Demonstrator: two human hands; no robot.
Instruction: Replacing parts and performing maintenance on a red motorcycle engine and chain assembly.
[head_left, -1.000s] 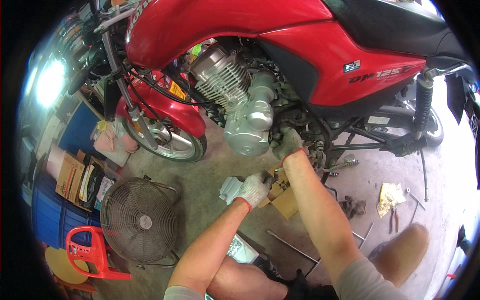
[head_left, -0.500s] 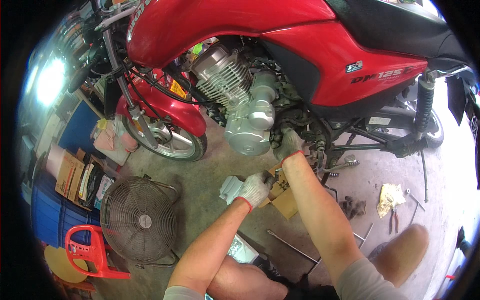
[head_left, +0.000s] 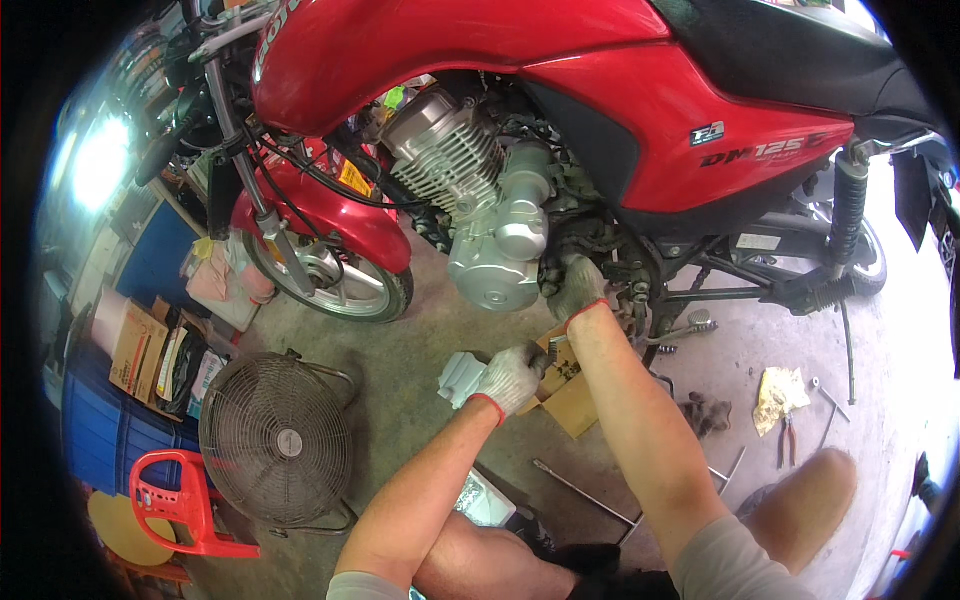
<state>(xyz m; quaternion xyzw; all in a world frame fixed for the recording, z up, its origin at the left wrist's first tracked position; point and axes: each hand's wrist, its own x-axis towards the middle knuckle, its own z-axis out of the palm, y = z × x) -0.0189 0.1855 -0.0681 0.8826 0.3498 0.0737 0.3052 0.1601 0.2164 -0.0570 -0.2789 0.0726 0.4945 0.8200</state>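
left hand [head_left: 512, 378]: gloved, grips small tool [head_left: 553, 350] | right hand [head_left: 577, 290]: gloved, at engine [head_left: 497, 245], right side | motorcycle [head_left: 430, 60]: far | carton [head_left: 573, 408]: right of left hand | fan [head_left: 270, 430]: left | chair [head_left: 190, 510]: near left

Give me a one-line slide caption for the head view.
Gloved right hand by the engine of a red motorcycle, left hand beside cardboard, round fan at left.

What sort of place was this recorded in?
Probably a garage or small repair workshop: a red motorcycle stands over a bare floor, pliers and other hand tools lie beside it, and a large fan stands nearby.
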